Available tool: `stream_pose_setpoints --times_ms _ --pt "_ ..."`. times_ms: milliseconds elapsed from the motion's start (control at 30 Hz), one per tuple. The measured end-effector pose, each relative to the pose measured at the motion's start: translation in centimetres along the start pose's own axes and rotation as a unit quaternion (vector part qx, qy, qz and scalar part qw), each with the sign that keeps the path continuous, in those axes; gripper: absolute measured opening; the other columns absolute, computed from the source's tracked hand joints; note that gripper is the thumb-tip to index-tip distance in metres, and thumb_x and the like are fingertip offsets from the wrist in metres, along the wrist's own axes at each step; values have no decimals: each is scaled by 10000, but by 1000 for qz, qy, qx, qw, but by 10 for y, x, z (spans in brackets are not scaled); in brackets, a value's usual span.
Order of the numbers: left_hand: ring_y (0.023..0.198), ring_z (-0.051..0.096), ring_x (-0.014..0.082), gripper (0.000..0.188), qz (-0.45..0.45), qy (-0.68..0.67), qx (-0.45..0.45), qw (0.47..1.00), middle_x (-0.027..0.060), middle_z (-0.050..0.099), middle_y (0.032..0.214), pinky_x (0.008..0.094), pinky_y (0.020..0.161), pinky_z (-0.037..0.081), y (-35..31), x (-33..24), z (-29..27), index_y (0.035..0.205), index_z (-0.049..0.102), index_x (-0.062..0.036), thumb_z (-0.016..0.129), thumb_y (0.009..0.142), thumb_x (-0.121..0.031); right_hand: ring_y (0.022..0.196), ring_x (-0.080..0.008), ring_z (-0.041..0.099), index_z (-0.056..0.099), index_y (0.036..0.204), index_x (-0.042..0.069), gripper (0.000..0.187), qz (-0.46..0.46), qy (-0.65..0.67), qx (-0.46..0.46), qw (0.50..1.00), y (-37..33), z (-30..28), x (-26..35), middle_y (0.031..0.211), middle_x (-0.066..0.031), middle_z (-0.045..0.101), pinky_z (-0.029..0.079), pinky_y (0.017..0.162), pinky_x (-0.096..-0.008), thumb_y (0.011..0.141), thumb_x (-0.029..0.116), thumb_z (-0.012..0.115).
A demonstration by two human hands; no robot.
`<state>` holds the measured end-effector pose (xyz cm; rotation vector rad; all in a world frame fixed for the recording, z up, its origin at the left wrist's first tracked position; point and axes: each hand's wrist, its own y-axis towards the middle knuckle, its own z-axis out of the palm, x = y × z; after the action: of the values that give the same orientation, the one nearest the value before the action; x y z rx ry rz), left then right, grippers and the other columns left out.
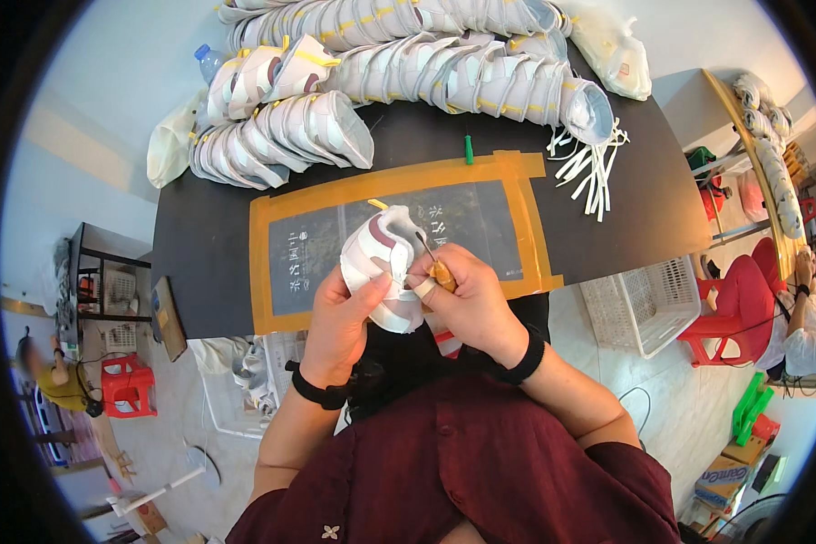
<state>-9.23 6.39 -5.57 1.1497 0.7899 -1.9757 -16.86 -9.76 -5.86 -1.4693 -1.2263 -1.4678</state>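
A white and grey shoe upper (364, 261) with a maroon patch and a yellow tab is held up over the near part of the table. My left hand (337, 319) grips its left and lower side, thumb pressed on the front. In my right hand (473, 301) is an awl-like tool (442, 276) with a wooden handle and a thin metal shaft pointing up beside the upper's opening. Whether its tip is straight or hooked is too small to tell. The right fingertips meet the upper's right edge, and a pale wrap covers one finger.
Nested rows of shoe uppers (453, 77) fill the far side of the dark table (621, 231). Orange tape (263, 263) frames a clear sheet below my hands. A green-handled tool (469, 150) and white strips (591, 177) lie beyond. Right of the table stands a white crate (648, 308).
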Motion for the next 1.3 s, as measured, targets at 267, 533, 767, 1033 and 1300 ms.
stream_pose_setpoints --times_ms 267,533,767,1033,1300 --pt "1010 603 110 362 9 36 -1 999 41 647 1127 284 878 479 1 -1 4 1219 579 -17 681 877 -80 798 -208 583 609 906 31 105 4 9 -7 1000 1 1 1 878 -89 578 478 734 -306 848 68 688" --pt "961 588 77 351 40 98 -6 994 22 650 1080 256 836 479 -5 -5 15 1190 589 -9 690 857 -57 793 -225 583 595 926 16 126 14 25 -31 999 -3 5 -6 869 -99 580 476 725 -315 859 79 681" --pt "879 584 64 283 45 160 -31 986 -2 653 1001 250 764 486 -7 -4 21 1135 613 -5 682 866 -53 801 -249 595 589 944 16 138 10 0 -27 1000 -4 5 -8 873 -116 575 478 720 -329 869 96 673" --pt "865 549 51 239 131 121 -89 980 -1 629 1012 231 757 452 -2 -3 19 1128 612 -10 645 896 -58 870 -380 602 491 1094 38 215 7 -83 2 997 -12 -12 8 962 -167 570 478 762 -425 944 183 543" --pt "879 556 55 227 161 143 -76 974 -9 634 1000 231 768 454 10 7 6 1117 622 -14 646 900 -74 758 -263 632 531 1042 6 125 182 55 114 975 -8 -5 28 850 -158 596 504 704 -359 944 82 513"
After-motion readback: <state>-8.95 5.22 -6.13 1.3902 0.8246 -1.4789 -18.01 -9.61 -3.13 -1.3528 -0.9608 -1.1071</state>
